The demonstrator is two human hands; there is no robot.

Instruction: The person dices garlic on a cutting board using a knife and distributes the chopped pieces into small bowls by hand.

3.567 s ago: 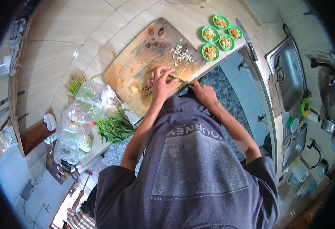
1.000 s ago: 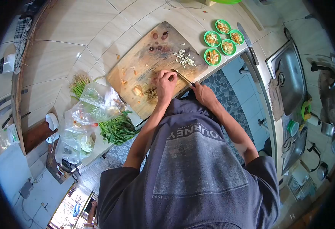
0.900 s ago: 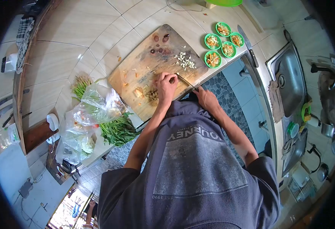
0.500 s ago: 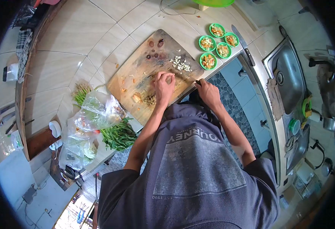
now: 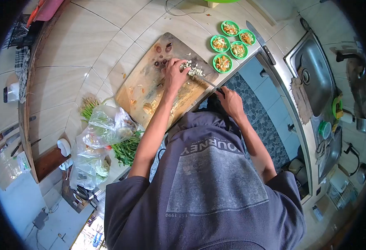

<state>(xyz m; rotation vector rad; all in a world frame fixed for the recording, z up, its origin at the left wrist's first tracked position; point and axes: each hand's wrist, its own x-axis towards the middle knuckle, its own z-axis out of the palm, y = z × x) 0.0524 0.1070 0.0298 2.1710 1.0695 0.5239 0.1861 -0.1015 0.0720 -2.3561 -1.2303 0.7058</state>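
Note:
A worn wooden cutting board (image 5: pixel 139 85) lies at an angle on the tiled counter. My right hand (image 5: pixel 231 103) is closed around the dark handle of a knife (image 5: pixel 208 82), whose blade reaches left over the board to the near side of some chopped white pieces, perhaps garlic (image 5: pixel 196 71). My left hand (image 5: pixel 175 77) is at the left side of these pieces, its fingers bent and apart, with the fingertips partly hidden. Several small dark red bulbs (image 5: pixel 168 47) sit at the board's far end. Pale peelings (image 5: pixel 149 107) are scattered near its lower left.
Several green bowls of chopped vegetables (image 5: pixel 222 63) stand right of the board. Beside them lies a second knife (image 5: pixel 260 41). Leafy greens (image 5: pixel 126 151) and plastic bags (image 5: pixel 108 123) are at the left. A metal sink (image 5: pixel 310 58) is at the right.
My left hand has moved away from my body to the chopped pieces, its pinched fingers parting. The knife blade has come into view over the board. The head view has shifted slightly.

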